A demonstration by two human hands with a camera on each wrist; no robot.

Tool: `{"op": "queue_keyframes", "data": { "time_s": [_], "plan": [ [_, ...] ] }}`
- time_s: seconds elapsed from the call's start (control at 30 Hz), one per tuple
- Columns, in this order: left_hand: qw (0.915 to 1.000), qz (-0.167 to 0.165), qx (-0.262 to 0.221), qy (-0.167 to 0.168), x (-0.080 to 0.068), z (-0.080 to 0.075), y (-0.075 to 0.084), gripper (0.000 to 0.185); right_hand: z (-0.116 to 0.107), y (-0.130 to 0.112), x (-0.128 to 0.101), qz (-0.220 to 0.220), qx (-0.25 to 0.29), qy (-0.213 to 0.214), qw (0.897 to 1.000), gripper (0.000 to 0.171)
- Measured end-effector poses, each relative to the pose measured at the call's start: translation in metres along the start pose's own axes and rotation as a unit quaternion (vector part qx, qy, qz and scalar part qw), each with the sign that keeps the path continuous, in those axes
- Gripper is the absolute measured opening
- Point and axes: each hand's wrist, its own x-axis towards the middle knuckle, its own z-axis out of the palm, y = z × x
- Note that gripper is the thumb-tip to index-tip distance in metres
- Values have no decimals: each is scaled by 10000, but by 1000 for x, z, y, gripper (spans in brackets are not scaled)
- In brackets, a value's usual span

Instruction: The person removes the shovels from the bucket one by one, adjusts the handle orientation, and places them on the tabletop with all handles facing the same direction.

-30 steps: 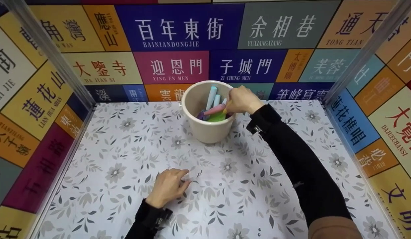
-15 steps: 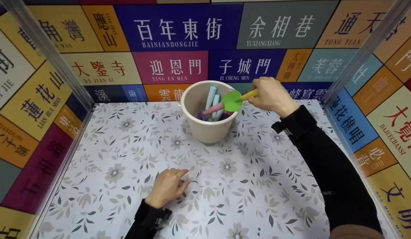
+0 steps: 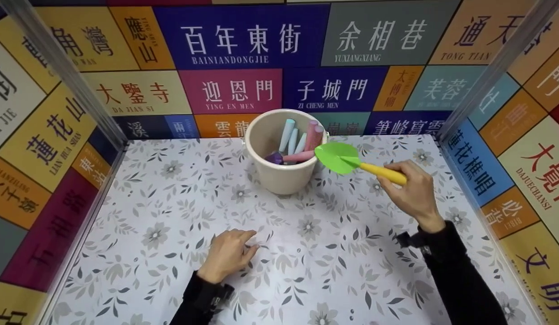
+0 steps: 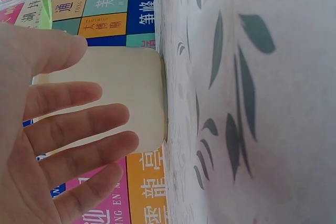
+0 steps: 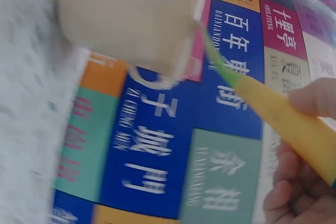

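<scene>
While the right hand (image 3: 412, 192) pinches the toy shovel (image 3: 351, 161) at the bucket's (image 3: 279, 174) three o'clock, its blade could clip the rim and topple it; the left hand (image 3: 227, 253) rests loose on the worktop (image 3: 148, 234).

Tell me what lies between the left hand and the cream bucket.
Nothing but bare floral tabletop: in the head view the left hand rests flat on it, well short of the cream bucket.

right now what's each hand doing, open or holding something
Left hand: open, fingers relaxed, resting on the floral-patterned table, holding nothing.
Right hand: gripping the yellow handle of a green-bladed plastic toy shovel.
</scene>
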Motion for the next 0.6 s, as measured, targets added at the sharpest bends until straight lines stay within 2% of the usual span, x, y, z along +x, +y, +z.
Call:
{"op": "queue_keyframes", "data": {
  "time_s": [0.13, 0.27, 0.37, 0.47, 0.53, 0.6],
  "plan": [
    [10000, 12, -10, 27, 0, 1, 1, 28, 4, 9, -44, 408, 487, 419, 9971, 27],
    [9999, 6, -67, 79, 1, 0, 3, 30, 12, 10, -75, 922, 828, 606, 9904, 28],
    [9996, -29, -253, 151, 5, -2, 6, 31, 15, 3, -85, 1200, 941, 649, 9862, 27],
    [9974, -115, -627, 349, 10, -4, 8, 31, 16, -3, -89, 1226, 996, 629, 9854, 25],
    [9933, -227, -981, 564, 15, -4, 9, 30, 18, -4, -91, 1160, 993, 599, 9865, 25],
    [9856, -376, -1436, 807, 22, -5, 11, 29, 21, -2, -93, 1107, 990, 558, 9873, 26]
  ]
}}
